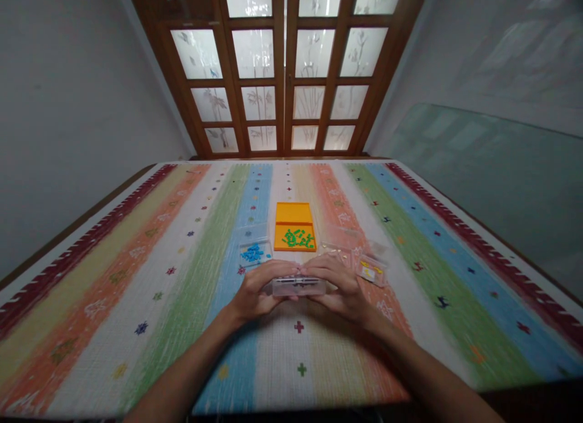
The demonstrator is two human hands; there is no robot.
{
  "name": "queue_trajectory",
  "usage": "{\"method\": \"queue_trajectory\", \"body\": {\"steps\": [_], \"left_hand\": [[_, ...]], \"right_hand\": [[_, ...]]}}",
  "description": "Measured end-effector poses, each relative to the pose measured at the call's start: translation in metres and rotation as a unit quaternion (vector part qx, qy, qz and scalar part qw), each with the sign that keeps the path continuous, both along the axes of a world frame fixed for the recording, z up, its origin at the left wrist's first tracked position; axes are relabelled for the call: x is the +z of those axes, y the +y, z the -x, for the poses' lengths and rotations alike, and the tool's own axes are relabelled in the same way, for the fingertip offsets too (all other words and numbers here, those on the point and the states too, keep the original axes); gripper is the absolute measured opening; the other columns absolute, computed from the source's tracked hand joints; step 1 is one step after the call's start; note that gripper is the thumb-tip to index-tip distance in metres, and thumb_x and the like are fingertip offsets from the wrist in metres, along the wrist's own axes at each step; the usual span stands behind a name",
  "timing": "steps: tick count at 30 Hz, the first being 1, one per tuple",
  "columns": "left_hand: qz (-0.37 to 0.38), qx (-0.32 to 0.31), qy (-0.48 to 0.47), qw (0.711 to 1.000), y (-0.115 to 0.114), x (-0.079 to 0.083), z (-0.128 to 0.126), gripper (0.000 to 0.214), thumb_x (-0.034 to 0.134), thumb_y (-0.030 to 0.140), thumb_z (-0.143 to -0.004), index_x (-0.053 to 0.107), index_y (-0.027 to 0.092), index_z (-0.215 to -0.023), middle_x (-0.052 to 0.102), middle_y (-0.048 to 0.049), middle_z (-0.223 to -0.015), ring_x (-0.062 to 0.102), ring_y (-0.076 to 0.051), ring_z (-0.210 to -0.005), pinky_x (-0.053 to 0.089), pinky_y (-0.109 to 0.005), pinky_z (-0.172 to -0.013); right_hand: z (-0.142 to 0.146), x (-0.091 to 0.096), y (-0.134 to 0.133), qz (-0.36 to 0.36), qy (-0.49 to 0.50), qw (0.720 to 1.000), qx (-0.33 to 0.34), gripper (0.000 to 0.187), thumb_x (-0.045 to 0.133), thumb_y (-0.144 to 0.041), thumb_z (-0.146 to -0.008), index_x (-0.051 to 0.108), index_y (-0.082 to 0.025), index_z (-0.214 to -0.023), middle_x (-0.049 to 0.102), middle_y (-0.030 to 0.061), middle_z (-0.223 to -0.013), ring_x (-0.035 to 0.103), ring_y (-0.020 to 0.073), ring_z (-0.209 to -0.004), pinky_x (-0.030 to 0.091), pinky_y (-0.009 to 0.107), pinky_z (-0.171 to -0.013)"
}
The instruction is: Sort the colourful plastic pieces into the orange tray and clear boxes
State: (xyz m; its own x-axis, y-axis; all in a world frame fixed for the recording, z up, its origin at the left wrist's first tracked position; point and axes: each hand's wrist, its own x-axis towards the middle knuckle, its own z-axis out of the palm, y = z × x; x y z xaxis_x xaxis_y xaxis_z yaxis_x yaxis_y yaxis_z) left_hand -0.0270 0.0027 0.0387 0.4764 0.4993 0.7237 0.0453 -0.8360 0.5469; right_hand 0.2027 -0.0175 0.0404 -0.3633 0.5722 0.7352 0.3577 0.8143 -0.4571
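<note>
Between my two hands is a clear plastic box (299, 287), held just above the striped tablecloth. My left hand (260, 287) grips its left end and my right hand (337, 287) its right end, fingers wrapped over the top. Dark shapes show through its wall, too small to name. Just beyond stands an open orange case (294, 213) with many small green pieces (298, 237) in its near half. To the left of it, blue pieces (252, 253) lie in an open clear box. On the right, another clear box (371, 271) holds yellow pieces.
A striped, patterned tablecloth (173, 295) covers the long table. Clear lids lie beside the boxes. Wooden doors with glass panes (285, 70) stand behind the far edge. A pale greenish panel (496, 180) leans along the right wall.
</note>
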Motion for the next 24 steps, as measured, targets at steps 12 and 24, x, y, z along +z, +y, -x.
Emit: {"method": "queue_trajectory", "body": {"steps": [12, 24], "left_hand": [[0.010, 0.011, -0.007, 1.000, -0.001, -0.006, 0.000, 0.035, 0.074, 0.038, -0.092, 0.067, 0.020, -0.122, 0.076, -0.0116, -0.110, 0.074, -0.024, -0.102, 0.061, -0.041, -0.090], [-0.093, 0.080, 0.126, 0.984, 0.007, 0.006, 0.020, 0.078, 0.079, 0.046, -0.085, 0.043, 0.029, -0.152, 0.060, -0.0146, -0.137, 0.054, -0.033, -0.132, 0.047, -0.055, -0.109]], "right_hand": [[0.000, 0.009, -0.002, 0.021, -0.003, 0.999, 0.030, 0.029, 0.074, -0.036, -0.090, 0.068, -0.025, -0.117, 0.074, 0.0071, -0.102, 0.069, 0.0236, -0.096, 0.056, 0.040, -0.085], [-0.021, 0.006, -0.006, 0.160, -0.058, 0.985, -0.006, 0.064, 0.078, -0.038, -0.083, 0.049, -0.025, -0.138, 0.066, 0.0112, -0.125, 0.066, 0.0267, -0.112, 0.056, 0.043, -0.095]]}}
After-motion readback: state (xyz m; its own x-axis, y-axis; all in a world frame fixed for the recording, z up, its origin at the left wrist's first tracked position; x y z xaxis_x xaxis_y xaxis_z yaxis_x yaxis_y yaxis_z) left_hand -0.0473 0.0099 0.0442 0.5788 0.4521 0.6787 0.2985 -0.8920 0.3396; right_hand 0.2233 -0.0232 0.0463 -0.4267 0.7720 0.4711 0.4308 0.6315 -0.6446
